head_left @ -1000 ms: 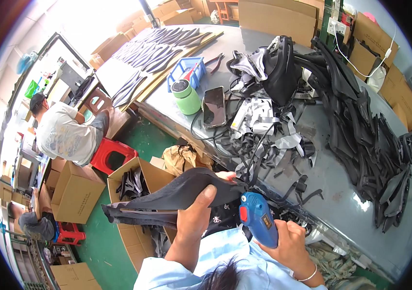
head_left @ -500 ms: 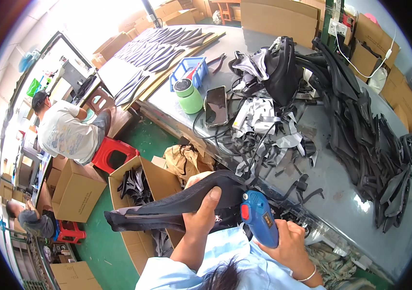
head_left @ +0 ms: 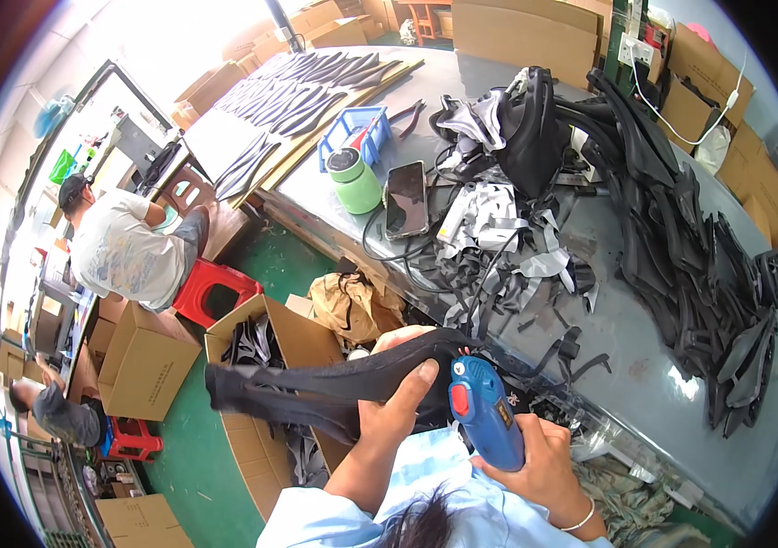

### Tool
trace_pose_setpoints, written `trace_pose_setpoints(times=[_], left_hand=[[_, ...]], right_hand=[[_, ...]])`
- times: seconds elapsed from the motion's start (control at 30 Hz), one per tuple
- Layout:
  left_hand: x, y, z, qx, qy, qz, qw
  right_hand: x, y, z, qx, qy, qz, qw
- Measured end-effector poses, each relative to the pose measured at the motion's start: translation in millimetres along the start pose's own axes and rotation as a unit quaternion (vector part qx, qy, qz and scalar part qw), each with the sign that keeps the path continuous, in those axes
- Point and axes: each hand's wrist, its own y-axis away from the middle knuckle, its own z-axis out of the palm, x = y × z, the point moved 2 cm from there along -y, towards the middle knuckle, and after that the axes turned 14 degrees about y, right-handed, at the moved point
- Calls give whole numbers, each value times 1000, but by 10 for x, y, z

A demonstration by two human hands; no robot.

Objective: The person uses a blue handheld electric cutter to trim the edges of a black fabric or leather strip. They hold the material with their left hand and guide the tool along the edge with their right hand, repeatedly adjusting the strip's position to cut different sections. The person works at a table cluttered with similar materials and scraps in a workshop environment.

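Observation:
My left hand (head_left: 400, 402) grips a long black padded fabric piece (head_left: 316, 382), thumb on top and fingers beneath. Its free end stretches left over an open carton and is smeared by motion. In my right hand (head_left: 542, 464) is a blue handheld power tool (head_left: 489, 422) with a red button, held upright by its lower body. The tool's head is against or just beside the right end of the black piece; its working tip is hidden. Close by on the table lies a heap of grey and black fabric scraps (head_left: 535, 265).
A grey table (head_left: 636, 365) bears a long pile of black pieces (head_left: 672, 247), a phone (head_left: 407, 199), a green bottle (head_left: 355, 187), a blue basket (head_left: 373, 123) and pliers (head_left: 414, 117). Below stands an open carton (head_left: 293, 338). A person (head_left: 129, 242) sits at the left near a red stool (head_left: 215, 290).
My left hand has shifted slightly right, toward the power tool. The black piece's free end has swung up and right, and its lower strand hangs wider apart. The tool has moved slightly.

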Motion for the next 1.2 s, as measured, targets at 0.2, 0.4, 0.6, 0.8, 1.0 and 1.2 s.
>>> trace_pose_setpoints(times=[0.2,0.4,0.6,0.8,1.0,1.2], left_hand=[[235,-136,31,-78,-30,-105,991],[361,-341,-34,-260,-304,-113,909],[130,-388,-90,-371,-337,-9,865],[-171,-225,-87,-315,-311,42,896],[-396,-93,-132,-323,-350,-31,879],[-472,-38,-301,-365,-295,-78,880]], right_hand=[[50,47,28,15,60,-17,998],[69,95,69,-15,65,-26,997],[12,52,75,-29,-16,-29,999],[-99,-21,17,-63,-142,1,988],[-138,-46,-39,-55,-167,-13,984],[-109,-88,-93,11,-123,-7,992]])
